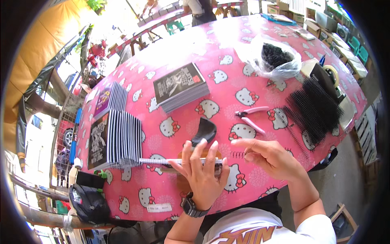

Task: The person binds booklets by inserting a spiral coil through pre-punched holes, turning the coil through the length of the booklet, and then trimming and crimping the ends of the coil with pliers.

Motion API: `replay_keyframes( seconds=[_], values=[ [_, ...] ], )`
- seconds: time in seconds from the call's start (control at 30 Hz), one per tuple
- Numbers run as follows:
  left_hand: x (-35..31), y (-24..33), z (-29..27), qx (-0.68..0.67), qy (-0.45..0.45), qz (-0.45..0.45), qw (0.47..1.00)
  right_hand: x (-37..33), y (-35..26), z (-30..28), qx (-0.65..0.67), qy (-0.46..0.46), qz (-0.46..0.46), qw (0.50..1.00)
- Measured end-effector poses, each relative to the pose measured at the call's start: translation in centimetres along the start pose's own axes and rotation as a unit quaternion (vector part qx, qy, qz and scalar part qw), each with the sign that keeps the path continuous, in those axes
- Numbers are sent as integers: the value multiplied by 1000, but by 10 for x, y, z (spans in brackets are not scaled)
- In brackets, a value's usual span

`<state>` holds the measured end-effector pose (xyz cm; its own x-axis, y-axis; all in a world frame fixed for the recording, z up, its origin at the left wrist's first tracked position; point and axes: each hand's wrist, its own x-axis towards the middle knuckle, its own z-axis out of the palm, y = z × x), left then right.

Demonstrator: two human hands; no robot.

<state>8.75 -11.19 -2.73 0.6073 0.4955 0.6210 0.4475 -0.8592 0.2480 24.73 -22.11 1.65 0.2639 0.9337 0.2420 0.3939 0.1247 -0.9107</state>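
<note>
A thin book [151,161] with a white edge lies in front of me. Over it my left hand [202,175] is spread, fingers stretched out and apart, pressing on its top; a dark watch is on that wrist. My right hand [271,157] pinches a black spiral binding coil [237,154] between thumb and fingers, its free end pointing at the book's right end. Just beyond the left fingertips sits a curved black piece [204,131]. Pink-handled cutting pliers [251,118] rest beyond my right hand.
The table has a pink cartoon-patterned cover [170,146]. Stacked books [118,140] stand at left, with another book pile [180,87] farther back. At right lie many black coils [315,110]; a plastic bag [276,61] with black contents is behind. A person [201,10] stands far off.
</note>
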Motion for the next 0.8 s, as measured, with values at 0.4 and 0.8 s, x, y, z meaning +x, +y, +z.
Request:
replay_keyframes(
  seconds=[0.4,0.8],
  values=[
    [-1,-16,-24,-159,6,9,987,16,14,17,-41,3,-143,989],
    [-3,-18,-28,-160,30,23,986,21,13,17,-18,-105,-118,987]
  ],
)
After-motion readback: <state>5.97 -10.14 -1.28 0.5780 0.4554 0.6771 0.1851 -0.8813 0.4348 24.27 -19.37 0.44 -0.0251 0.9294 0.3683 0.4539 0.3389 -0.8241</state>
